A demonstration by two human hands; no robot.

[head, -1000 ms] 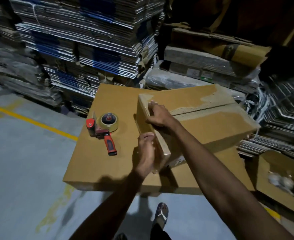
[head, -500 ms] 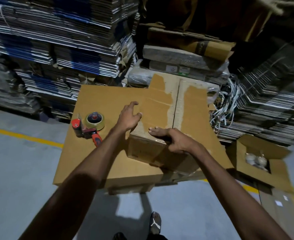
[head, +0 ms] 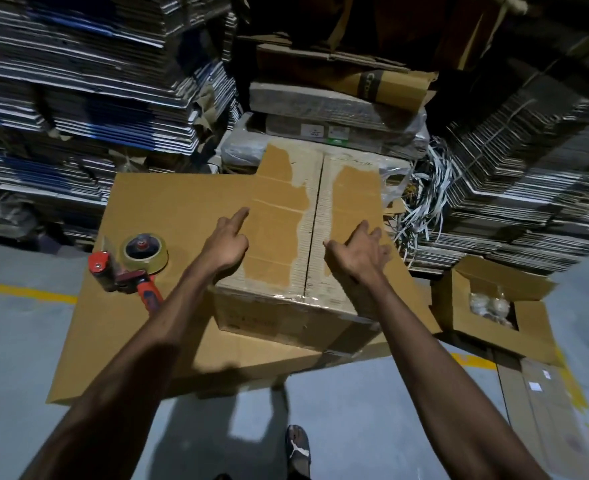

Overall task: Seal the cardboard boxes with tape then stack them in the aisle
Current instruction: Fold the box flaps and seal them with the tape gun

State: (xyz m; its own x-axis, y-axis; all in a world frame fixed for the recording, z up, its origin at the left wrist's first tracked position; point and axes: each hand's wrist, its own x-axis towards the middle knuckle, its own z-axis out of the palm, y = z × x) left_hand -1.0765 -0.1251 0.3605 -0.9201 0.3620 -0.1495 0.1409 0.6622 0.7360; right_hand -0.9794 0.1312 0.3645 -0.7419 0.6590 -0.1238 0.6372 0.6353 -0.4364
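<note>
Head view shows the box [head: 307, 237] lying on a larger carton [head: 168, 216], both flaps down, left hand [head: 229, 242] and right hand [head: 359, 251] pressing flat-fingered, gripping nothing, likely to steady the seam for the tape gun [head: 130, 265] lying beside.

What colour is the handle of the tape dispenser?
Red-orange with dark grip patches; the tape dispenser lies on the large flat box, seen in the head view.

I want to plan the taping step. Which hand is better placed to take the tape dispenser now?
Probably the left hand: the tape dispenser lies on its side, its handle beside the left forearm. The right hand is across the box.
</note>
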